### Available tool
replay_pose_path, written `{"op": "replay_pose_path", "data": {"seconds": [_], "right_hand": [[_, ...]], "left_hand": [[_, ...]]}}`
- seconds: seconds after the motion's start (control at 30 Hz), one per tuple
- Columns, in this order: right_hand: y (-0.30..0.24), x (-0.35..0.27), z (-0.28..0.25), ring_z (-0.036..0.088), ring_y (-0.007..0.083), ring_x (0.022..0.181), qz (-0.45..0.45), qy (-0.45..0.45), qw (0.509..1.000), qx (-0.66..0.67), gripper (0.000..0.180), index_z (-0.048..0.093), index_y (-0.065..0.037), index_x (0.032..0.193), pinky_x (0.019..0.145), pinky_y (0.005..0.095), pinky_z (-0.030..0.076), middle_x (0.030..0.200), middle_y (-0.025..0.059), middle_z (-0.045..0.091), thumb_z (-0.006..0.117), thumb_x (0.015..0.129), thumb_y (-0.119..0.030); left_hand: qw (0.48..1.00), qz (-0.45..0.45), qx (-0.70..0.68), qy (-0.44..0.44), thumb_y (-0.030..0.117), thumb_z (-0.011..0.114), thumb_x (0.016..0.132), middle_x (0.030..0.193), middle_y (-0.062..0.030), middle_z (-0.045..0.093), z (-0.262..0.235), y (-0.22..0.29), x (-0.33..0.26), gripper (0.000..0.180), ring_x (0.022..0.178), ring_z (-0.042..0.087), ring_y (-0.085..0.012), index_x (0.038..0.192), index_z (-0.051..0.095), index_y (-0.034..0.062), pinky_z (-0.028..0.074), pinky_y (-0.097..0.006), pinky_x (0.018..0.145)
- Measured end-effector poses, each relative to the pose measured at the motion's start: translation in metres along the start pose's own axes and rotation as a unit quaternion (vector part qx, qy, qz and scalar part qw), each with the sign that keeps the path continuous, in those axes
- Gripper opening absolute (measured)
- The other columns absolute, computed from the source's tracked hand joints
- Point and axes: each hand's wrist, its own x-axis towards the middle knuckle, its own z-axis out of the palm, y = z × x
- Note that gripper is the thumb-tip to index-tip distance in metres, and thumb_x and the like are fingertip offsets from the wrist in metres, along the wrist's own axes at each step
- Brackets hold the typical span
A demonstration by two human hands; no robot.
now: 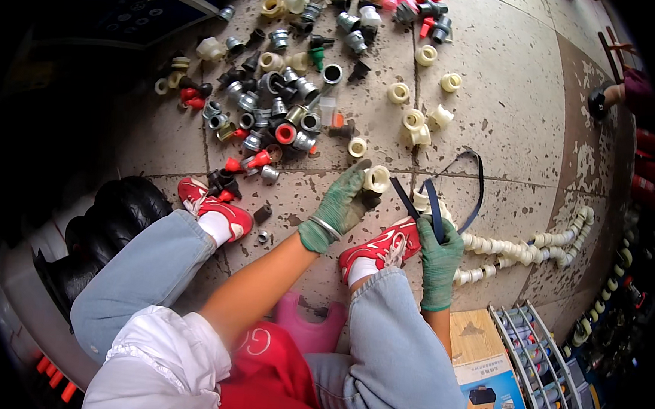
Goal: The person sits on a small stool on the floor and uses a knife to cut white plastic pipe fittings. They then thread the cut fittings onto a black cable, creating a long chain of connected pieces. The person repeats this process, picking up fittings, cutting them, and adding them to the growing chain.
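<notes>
My left hand (340, 207), in a green glove, has its fingers closed at a cream plastic pipe fitting (377, 179) whose round opening faces up. A dark piece (371, 200) shows just under that fitting; whether I grip it too is unclear. Looped dark blue-black strap (434, 203) rises out of my gloved right hand (439, 260), which is closed round it. Beside this hand, a long string of cream fittings (520, 251) runs out to the right across the floor and doubles back. The strap's thinner loop (480, 191) curves up beyond the right hand.
Metal, black, red and cream fittings (274, 89) lie heaped ahead. Several loose cream fittings (413, 120) sit right of the heap. My red shoes (381, 247) flank the left hand. A pink stool (309, 323), a wire rack (539, 367) and a blue box (492, 398) are near me. Another person's hand (608, 98) shows far right.
</notes>
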Motion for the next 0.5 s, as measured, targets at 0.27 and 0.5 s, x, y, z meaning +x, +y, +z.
{"op": "replay_pose_path", "data": {"seconds": [0.27, 0.5], "right_hand": [[0.003, 0.005, 0.002, 0.04, 0.0031, 0.053, -0.003, -0.016, 0.994, -0.108, 0.016, 0.067, 0.0, 0.082, 0.047, 0.0217, 0.032, 0.058, -0.0037, 0.051, 0.071, 0.079, -0.016], [0.023, 0.006, 0.006, 0.042, 0.0042, 0.054, -0.035, 0.001, 0.998, -0.047, 0.014, 0.065, 0.0, 0.088, 0.049, 0.0216, 0.036, 0.067, -0.0019, 0.054, 0.069, 0.081, -0.012]], "left_hand": [[0.986, -0.002, 0.165, -0.018, 0.021, 0.063, 0.088, 0.124, -0.0082, 0.053, 0.024, -0.002, 0.0, 0.055, 0.108, 0.055, -0.0193, 0.134, 0.037, 0.0084, 0.048, -0.031, 0.085], [0.965, 0.002, 0.262, 0.006, 0.017, 0.055, 0.092, 0.119, -0.0127, 0.058, 0.044, -0.009, -0.004, 0.042, 0.107, 0.057, -0.0182, 0.129, 0.043, 0.0016, 0.047, -0.029, 0.09]]}}
